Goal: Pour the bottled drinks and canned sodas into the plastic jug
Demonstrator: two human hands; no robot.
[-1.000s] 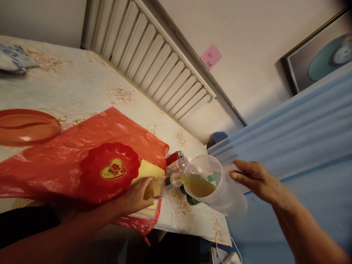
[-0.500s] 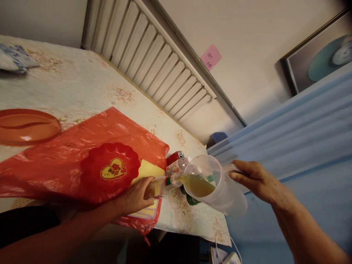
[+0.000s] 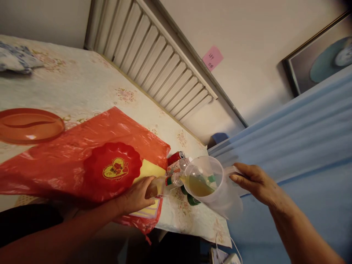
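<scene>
My left hand (image 3: 137, 196) is wrapped round a clear cup (image 3: 159, 187) with some amber liquid in its lower part. My right hand (image 3: 251, 179) grips the handle of a translucent plastic pitcher (image 3: 225, 200). The pitcher is tilted towards the cup, and yellowish liquid (image 3: 200, 186) lies against its lower wall near the rim. Whether a stream runs between them I cannot tell, as clear bottles stand behind the gap. Beneath my left hand lie a yellow sheet (image 3: 150, 168) and a red plastic bag (image 3: 110, 124). Beside it sits a red scalloped plate (image 3: 95, 165) with a heart picture.
Past the cup stand a red can (image 3: 174, 157) and several bottles, partly hidden by the pitcher. An orange oval tray (image 3: 30, 135) lies at the left on the flowered tablecloth (image 3: 90, 80). A radiator (image 3: 154, 58) runs along the wall; a blue curtain (image 3: 316, 146) hangs at right.
The whole view has shifted slightly. Both hands keep their hold on the cup and the pitcher, and the pitcher's base has swung slightly left; the cup stays nearly in place.
</scene>
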